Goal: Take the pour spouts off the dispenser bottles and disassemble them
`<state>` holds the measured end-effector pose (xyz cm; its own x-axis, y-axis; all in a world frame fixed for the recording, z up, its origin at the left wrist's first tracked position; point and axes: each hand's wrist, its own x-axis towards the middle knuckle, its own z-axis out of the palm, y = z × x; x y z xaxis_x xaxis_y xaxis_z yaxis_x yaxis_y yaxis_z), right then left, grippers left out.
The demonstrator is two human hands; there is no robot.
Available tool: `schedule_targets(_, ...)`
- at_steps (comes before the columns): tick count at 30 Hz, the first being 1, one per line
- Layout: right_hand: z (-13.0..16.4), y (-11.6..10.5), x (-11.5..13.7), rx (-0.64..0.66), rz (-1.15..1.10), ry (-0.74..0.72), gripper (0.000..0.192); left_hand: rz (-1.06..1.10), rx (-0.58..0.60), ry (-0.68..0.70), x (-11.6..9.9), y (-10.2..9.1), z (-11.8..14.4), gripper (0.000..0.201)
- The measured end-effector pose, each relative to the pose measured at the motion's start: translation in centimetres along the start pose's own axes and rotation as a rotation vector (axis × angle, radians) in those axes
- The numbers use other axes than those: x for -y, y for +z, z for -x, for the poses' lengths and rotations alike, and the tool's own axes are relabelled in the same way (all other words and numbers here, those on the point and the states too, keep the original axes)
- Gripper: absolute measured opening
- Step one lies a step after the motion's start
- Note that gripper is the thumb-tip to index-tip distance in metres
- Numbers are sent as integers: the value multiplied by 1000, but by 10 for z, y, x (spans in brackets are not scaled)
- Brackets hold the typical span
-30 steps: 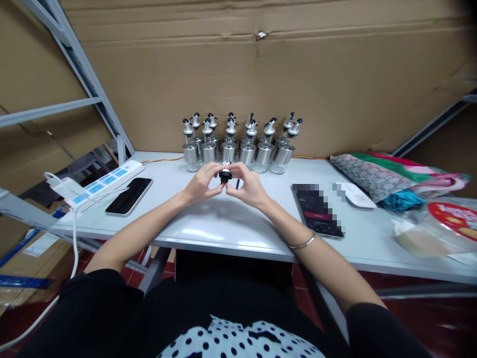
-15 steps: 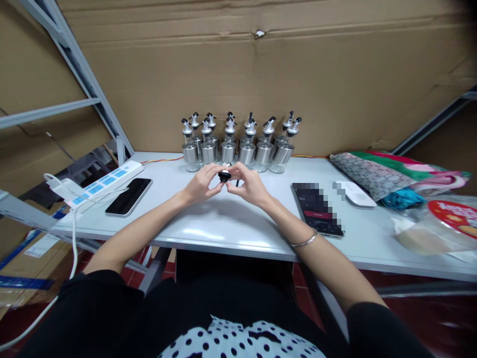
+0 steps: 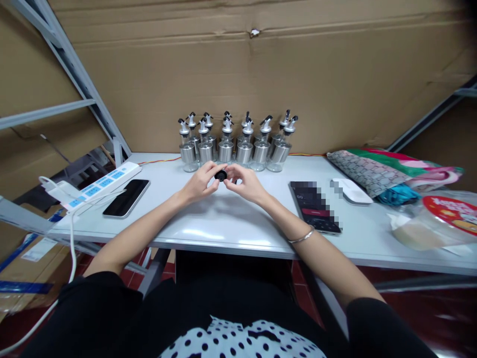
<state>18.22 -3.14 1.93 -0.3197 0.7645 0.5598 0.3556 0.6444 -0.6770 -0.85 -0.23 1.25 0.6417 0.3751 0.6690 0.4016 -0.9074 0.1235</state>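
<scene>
Both hands, left hand and right hand, pinched a small black cap between closed fingers; dispenser bottles (a tight cluster) stood just beyond, phones lay on the surface left and right.

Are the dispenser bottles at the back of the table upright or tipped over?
Upright. The dispenser bottles stand in rows on the white table before the cardboard, every spout on top, none lying down.
</scene>
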Motion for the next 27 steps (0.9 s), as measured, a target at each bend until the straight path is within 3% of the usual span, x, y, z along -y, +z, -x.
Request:
schedule_targets(11, 2, 4, -1, -32, -187, 45, 24, -70, -63, -120, -10, -2, -2, 32)
schedule_targets(14, 2, 4, -1, -56, -189, 59, 24, -97, 4, -216, -8, -1, -2, 21)
schedule_targets(18, 2, 4, -1, -14, -177, 51, 28, -75, 96, -216, -6, -1, -2, 17)
schedule_targets(27, 4, 3, 1, 98, -86, 5, 29, -84, 108, -187, -8, -2, -3, 14)
